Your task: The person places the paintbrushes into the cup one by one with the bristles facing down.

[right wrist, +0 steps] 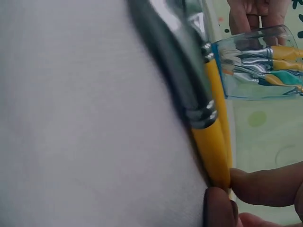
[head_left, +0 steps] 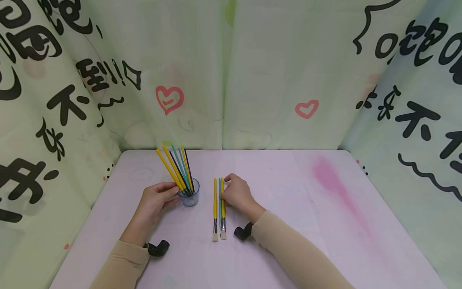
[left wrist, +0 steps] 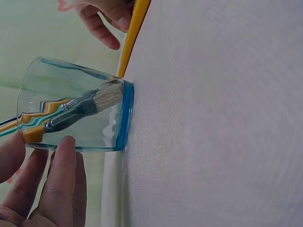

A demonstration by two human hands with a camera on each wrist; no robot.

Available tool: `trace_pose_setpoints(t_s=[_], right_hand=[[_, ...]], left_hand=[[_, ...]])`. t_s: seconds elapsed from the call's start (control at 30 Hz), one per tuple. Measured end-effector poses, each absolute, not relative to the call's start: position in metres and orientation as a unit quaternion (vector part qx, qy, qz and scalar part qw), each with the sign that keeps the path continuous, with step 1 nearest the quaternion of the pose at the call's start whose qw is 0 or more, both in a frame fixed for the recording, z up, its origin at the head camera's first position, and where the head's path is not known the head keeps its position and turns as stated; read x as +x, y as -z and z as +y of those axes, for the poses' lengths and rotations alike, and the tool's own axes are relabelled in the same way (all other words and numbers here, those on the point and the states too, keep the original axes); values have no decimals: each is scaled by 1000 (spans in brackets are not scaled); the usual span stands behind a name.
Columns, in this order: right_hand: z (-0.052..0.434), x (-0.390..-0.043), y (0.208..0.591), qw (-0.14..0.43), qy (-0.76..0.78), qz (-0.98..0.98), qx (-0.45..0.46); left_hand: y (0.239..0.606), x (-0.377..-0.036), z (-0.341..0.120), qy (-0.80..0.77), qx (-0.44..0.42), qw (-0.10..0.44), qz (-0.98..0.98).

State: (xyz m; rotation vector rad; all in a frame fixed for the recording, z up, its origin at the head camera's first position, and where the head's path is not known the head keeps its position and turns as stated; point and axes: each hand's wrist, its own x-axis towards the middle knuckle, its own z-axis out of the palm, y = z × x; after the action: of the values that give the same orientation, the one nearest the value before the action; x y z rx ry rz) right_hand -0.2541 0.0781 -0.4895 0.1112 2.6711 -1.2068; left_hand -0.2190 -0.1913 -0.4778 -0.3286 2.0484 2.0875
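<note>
Three paintbrushes [head_left: 219, 208] lie side by side at the centre of the pale pink bench [head_left: 306, 224], handles toward the top of the frame and bristles toward the bottom. The right hand [head_left: 236, 194] rests just right of them, its fingertips curled onto the rightmost yellow handle; the right wrist view shows thumb and finger pinching that handle. Left of centre stands a clear blue-based cup [head_left: 189, 196], holding a bunch of yellow, teal and dark brushes [head_left: 177, 168] bristles down. The left hand [head_left: 157, 200] cups its left side, fingers curved against the wall.
</note>
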Motion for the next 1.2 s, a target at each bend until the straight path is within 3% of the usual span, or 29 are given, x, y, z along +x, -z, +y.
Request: trace_pose_setpoints(t_s=[0.47, 0.83, 1.2], right_hand=[[75, -263, 481, 131, 367, 919, 55], [86, -268, 480, 187, 476, 855, 80], [95, -272, 464, 163, 578, 793, 105]], left_hand=[[480, -220, -191, -702, -109, 94, 698], [482, -221, -192, -697, -110, 90, 703], [480, -220, -190, -697, -107, 92, 703]])
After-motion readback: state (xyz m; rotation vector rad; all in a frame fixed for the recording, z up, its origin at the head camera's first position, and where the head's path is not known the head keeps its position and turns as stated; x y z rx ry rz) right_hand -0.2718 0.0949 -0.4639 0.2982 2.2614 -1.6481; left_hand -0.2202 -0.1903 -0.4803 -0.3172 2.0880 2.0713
